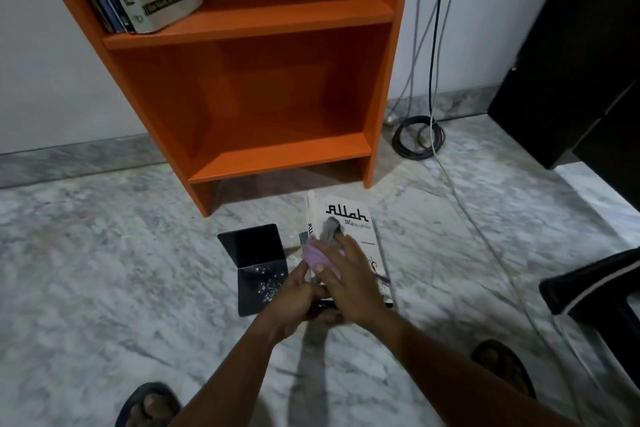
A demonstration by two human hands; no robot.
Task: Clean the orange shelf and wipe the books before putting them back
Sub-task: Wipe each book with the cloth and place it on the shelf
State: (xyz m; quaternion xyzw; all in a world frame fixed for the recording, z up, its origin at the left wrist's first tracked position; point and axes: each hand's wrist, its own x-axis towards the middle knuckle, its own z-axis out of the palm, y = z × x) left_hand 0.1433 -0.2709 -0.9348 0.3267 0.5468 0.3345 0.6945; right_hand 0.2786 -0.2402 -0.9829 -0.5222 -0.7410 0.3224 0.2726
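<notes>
Floor [104, 270] before the orange shelf [277, 156]: my left hand [299, 295] grips the book [360, 236], my flat right hand [349, 281] presses cloth [317, 255]. Reshelving remains

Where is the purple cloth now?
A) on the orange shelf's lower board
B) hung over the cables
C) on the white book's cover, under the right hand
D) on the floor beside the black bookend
C: the purple cloth lies on the cover of the white book, pressed by the right hand, while the left hand holds the book's near edge.
</notes>
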